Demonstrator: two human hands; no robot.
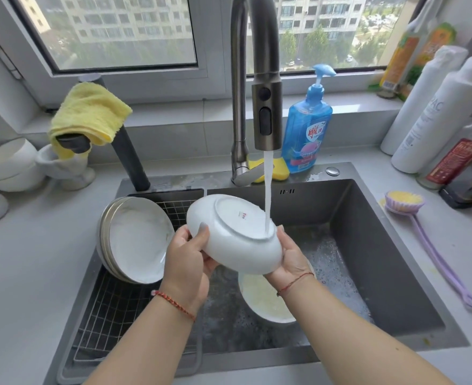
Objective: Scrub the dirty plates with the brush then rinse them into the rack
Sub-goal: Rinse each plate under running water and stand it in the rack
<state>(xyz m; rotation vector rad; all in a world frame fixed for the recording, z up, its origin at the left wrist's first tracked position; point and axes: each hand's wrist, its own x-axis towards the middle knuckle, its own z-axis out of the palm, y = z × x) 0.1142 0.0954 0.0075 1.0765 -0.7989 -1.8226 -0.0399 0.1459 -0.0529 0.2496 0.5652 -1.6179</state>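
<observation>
Fingers (pixel 203 232) of both hands clamp an upturned plate (pixel 237 240) under the tap stream (pixel 268 195). Clean plates (pixel 137 240) lean in the rack (pixel 112 315); one dirty plate (pixel 262 298) waits in the sink (pixel 368 245).

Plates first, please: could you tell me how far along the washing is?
Done: plates lean in the rack. In hand: the left hand and right hand hold a white plate underside-up under the running tap. Left: a yellow-smeared plate in the sink; the brush lies aside.

Bright window (pixel 118 31) daylight, warped edges
</observation>
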